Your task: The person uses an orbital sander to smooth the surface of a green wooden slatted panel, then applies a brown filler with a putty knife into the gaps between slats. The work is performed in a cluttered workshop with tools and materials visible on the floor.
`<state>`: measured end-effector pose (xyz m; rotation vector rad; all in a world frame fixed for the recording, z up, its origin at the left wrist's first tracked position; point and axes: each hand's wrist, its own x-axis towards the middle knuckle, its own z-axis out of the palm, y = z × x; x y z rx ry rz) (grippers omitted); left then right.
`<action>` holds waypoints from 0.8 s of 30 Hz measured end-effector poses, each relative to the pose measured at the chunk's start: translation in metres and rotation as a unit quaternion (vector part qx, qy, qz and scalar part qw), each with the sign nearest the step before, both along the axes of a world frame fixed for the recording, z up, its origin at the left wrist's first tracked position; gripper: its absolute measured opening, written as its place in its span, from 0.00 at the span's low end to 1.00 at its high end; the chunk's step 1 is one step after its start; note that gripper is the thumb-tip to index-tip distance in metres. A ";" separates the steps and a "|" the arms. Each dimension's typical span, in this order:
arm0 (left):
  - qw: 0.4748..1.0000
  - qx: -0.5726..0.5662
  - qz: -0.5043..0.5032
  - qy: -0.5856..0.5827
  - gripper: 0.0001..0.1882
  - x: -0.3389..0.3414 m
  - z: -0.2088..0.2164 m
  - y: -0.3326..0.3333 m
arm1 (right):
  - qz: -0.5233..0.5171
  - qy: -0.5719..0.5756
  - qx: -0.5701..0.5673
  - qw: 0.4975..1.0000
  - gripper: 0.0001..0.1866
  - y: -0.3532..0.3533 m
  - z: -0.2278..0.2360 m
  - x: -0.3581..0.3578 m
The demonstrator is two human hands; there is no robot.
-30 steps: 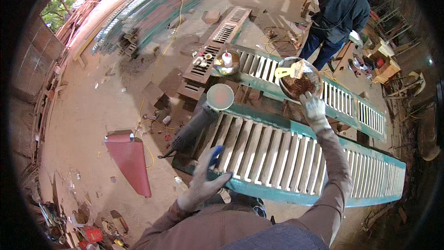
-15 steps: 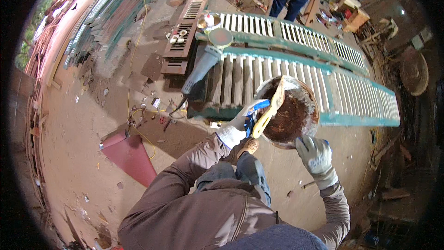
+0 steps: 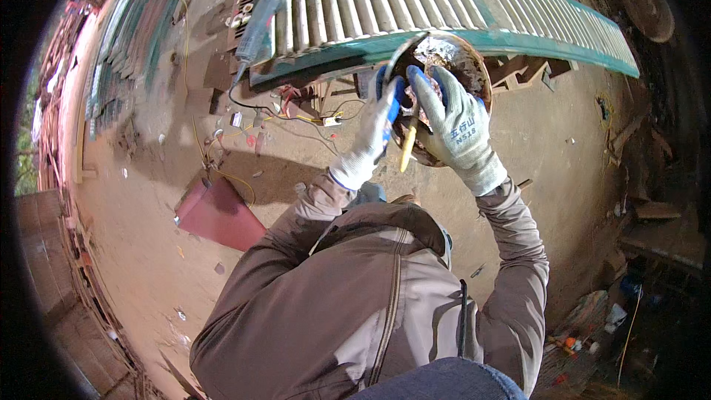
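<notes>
A round metal bucket (image 3: 483,78), crusted with reddish-brown residue inside, is held up in front of me. My left hand (image 3: 372,130), in a white knit glove with blue coating, is closed at the bucket's left side; its fingertips are partly hidden. My right hand (image 3: 461,130), gloved alike, reaches over the near rim with fingers stretched and apart. Between the hands, a brush with a yellow handle (image 3: 408,147) slants out over the near rim. Its working end lies inside the bucket, mostly hidden; whether my right thumb touches it cannot be made out.
Green-framed louvered shutters (image 3: 355,11) lie beyond the bucket. An angle grinder (image 3: 259,26) with a cord rests on their left end. A dark red panel (image 3: 218,211) lies on the floor at left, near a yellow cable (image 3: 238,178). Scrap wood lines the right.
My left hand has moved from the brush to the bucket's left side. My right hand has shifted from the near-right rim to over the opening. The brush handle now points toward me.
</notes>
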<state>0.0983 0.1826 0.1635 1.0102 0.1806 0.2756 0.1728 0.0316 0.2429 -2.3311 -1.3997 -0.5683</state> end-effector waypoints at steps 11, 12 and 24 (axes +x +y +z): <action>0.997 -0.058 -0.038 -0.018 0.37 -0.019 -0.027 -0.115 | -0.183 0.167 0.336 0.908 0.31 -0.158 -0.009 -0.032; 0.997 -0.059 -0.036 -0.017 0.37 -0.019 -0.029 -0.120 | -0.183 0.153 0.298 0.924 0.33 -0.166 -0.010 -0.040; 0.993 0.091 -0.011 -0.071 0.37 -0.031 0.015 -0.141 | -0.184 0.013 0.035 0.982 0.19 -0.181 -0.014 -0.072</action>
